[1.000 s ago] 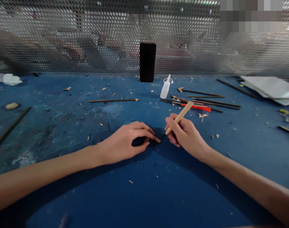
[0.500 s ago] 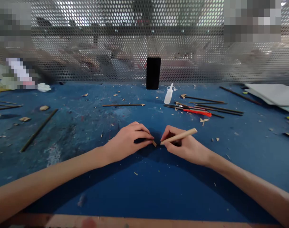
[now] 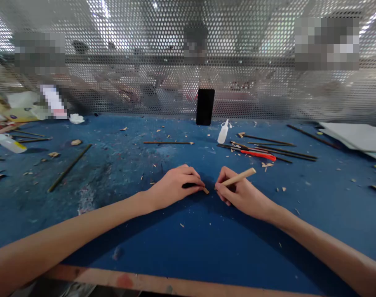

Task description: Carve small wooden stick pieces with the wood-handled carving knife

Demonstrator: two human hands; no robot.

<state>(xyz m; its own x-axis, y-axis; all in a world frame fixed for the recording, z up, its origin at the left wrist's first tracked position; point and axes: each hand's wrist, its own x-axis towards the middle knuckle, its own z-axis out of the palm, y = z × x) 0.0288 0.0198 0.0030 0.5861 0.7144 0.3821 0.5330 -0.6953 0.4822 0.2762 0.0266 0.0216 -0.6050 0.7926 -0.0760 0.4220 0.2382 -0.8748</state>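
My left hand [image 3: 180, 185] rests on the blue table with thumb and fingertips closed on a small wood piece [image 3: 206, 190], whose end sticks out to the right. To the right of it, my right hand [image 3: 240, 192] grips a slim tool with a pale wooden handle [image 3: 242, 176] like a pen. The handle slants up to the right. The tool's working tip is mostly hidden by the fingers, so its kind is unclear. A narrow gap separates the two hands.
Beyond my hands lie a red-handled cutter [image 3: 259, 155], several dark sticks [image 3: 287, 152] and a white squeeze bottle [image 3: 223, 133]. A black phone [image 3: 205, 107] leans on the perforated metal screen [image 3: 138, 82]. Paper sheets [image 3: 355, 134] lie right; another stick [image 3: 69, 168] lies left.
The camera view has tilted up and turned slightly left. My right hand has drawn a little away from the wood piece, its fingers curled more under the tool. My left hand keeps its grip.
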